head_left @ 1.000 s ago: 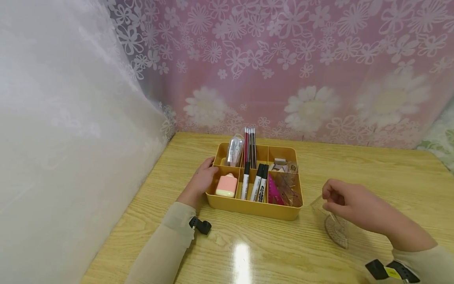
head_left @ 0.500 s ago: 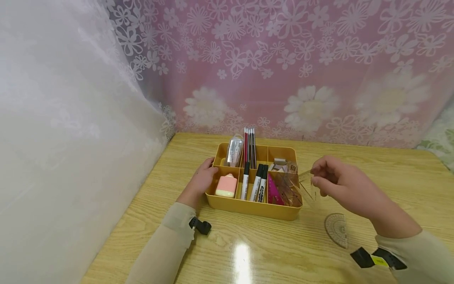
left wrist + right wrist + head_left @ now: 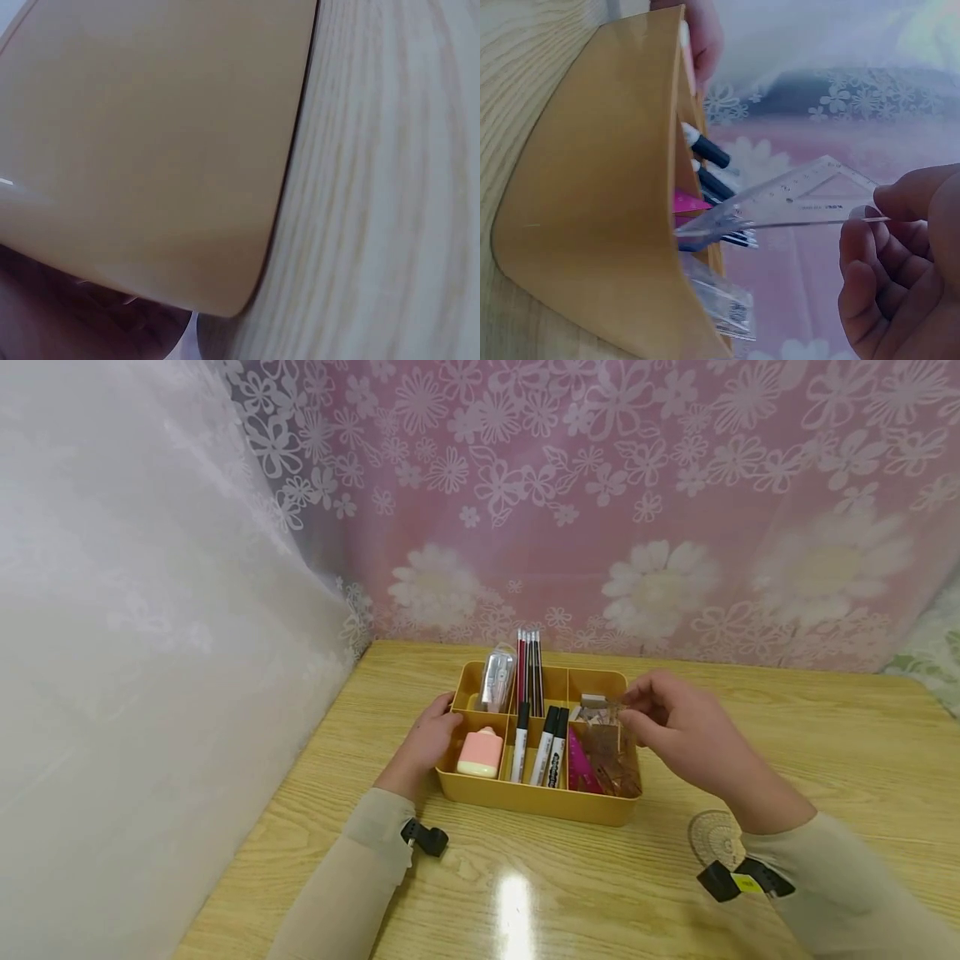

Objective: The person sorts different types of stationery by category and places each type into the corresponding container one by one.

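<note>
My left hand holds the left side of a yellow divided organizer box, its thumb at the rim. Between thumb and fingers, my right hand pinches a corner of a clear set square. The set square slants down, its far tip at the rim of the front right compartment in the right wrist view. In that compartment are a pink set square and other clear pieces. A clear protractor lies on the table, partly behind the right wrist strap.
Markers stand in the front middle compartment, pencils behind them. A pink-and-cream bottle-shaped item fills the front left one, with a clear-packed compass set behind. Small white blocks lie back right. A floral curtain hangs behind the table.
My right hand has carried the clear set square leftward and away from me, from above the protractor to the box's right side. The left hand and box have stayed put.
</note>
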The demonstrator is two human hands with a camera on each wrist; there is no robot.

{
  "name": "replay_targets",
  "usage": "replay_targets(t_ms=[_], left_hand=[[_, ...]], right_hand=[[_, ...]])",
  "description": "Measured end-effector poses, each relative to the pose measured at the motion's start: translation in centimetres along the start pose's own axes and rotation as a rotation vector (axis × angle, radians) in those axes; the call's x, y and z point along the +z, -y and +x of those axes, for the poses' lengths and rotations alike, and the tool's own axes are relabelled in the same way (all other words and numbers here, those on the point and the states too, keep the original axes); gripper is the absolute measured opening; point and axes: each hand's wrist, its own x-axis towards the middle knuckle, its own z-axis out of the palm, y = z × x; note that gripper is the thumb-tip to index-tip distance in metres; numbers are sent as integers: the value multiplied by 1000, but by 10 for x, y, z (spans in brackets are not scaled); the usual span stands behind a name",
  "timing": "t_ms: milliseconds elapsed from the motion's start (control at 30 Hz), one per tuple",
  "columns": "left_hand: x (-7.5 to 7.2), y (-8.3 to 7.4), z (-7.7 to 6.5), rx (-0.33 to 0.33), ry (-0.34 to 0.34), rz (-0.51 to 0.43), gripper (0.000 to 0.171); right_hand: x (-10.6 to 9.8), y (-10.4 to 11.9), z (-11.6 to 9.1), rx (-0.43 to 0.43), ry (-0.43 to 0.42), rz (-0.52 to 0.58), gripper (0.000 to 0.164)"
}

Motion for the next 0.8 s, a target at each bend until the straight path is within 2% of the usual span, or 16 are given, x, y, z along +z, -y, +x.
replay_targets(t_ms=[233,367,467,633,800], left_hand=[[0,0,0,-4,-15,11,53],[1,0,0,-17,-23,14,52],[2,0,0,-20,-26,15,52],[2,-1,0,-16,-27,20,52],[1,1,1,-18,-31,17,51]], right_hand=[[21,-16,8,50,64,-106,17],[29,-22,10,81,109,-119,18],[32,-23,10,94,93,-103,18],[29,-19,9,117,12,-30,20],[26,-17,8,109,29,19,26]])
